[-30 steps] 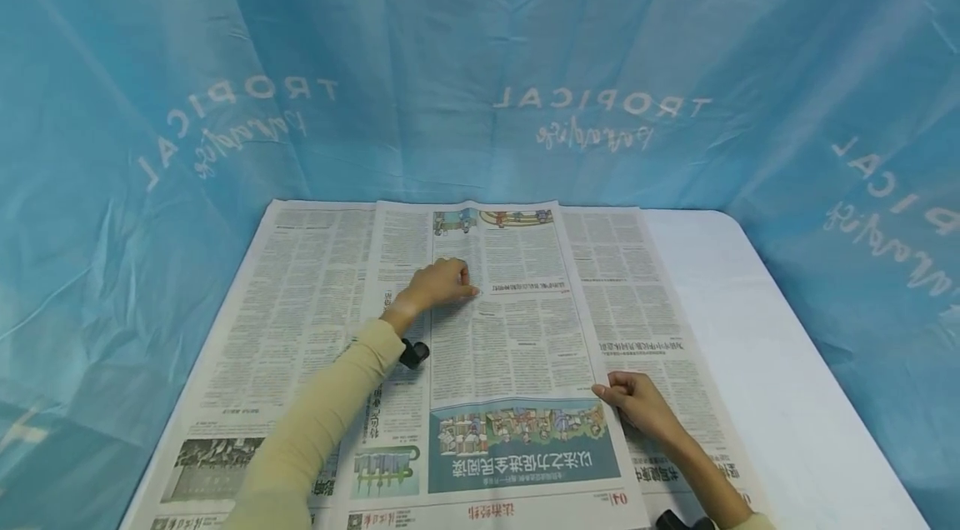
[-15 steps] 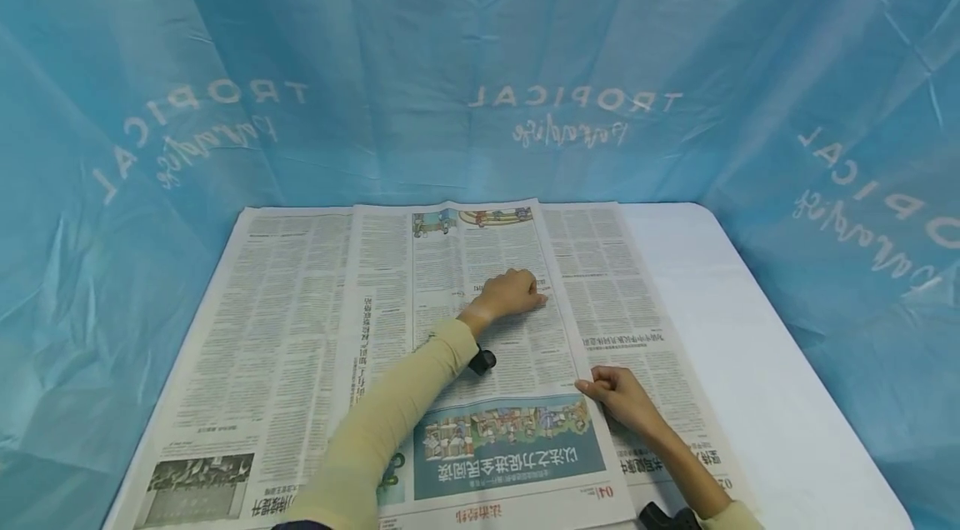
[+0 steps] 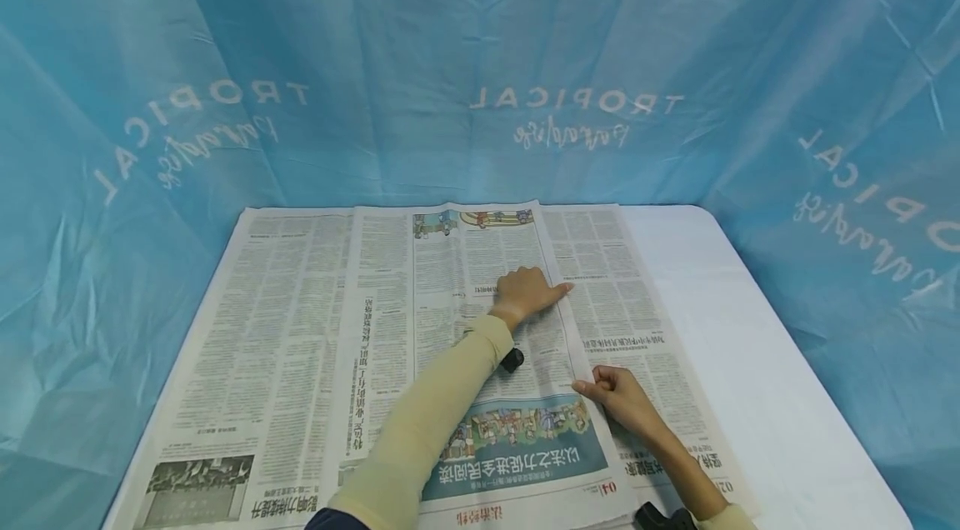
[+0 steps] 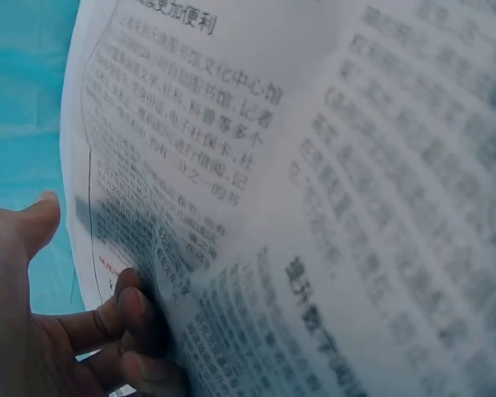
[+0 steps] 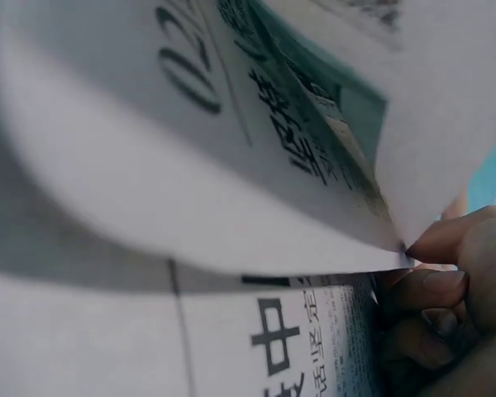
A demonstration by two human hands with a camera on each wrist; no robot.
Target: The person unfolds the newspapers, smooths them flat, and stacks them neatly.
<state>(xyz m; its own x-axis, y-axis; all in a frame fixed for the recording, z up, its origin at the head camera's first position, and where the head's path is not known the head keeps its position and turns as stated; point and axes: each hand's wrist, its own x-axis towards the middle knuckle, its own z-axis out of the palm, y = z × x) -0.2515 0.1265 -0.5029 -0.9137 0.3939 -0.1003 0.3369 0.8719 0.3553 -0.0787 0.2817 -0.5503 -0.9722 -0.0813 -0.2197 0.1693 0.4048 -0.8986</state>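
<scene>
A folded newspaper lies over a wider spread sheet, its printed side upside down to me. My left hand is on its upper right part, thumb stretched right past the page edge. In the left wrist view, the bent fingers of that hand rest against the page while the thumb stands apart from them. Nearer to me, my right hand pinches the right edge of the folded newspaper between thumb and forefinger. The right wrist view shows the pinched layers lifted into a curve above the sheet below.
Beneath lies the wider newspaper sheet, reaching out on both sides. White tabletop shows along the right. A blue printed curtain hangs behind the table and at both sides.
My left hand has moved right across the folded newspaper, from its middle to its right edge, and its thumb has stretched outward. The right hand keeps its pinch. The head view has shifted slightly.
</scene>
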